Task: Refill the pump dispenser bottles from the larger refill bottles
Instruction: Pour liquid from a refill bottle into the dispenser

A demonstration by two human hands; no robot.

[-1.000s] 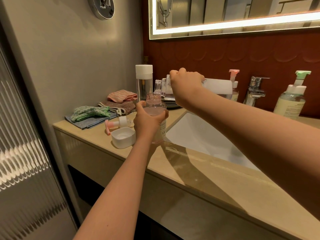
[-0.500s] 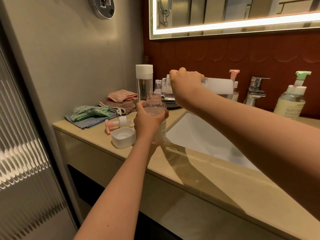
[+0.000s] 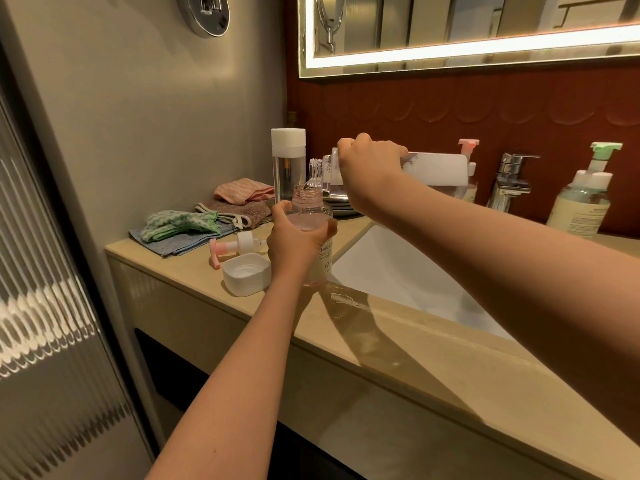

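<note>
Head view: The left hand (image 3: 294, 244) grips the pump dispenser bottle (image 3: 313, 211), fingers curled round its body. The bottle stands upright on the bench (image 3: 415, 358), at the left edge of the sink (image 3: 398, 271), with its mouth open. The right hand (image 3: 372, 168) grips the refill bottle (image 3: 436, 171), which is tipped level, its clear neck just above the dispenser mouth. The pink pump head (image 3: 239, 245) lies on its side left of the dispenser bottle. A white cap (image 3: 246, 274) sits upturned just beside it. Folded cloths (image 3: 180, 226) lie at the far left of the bench
</note>
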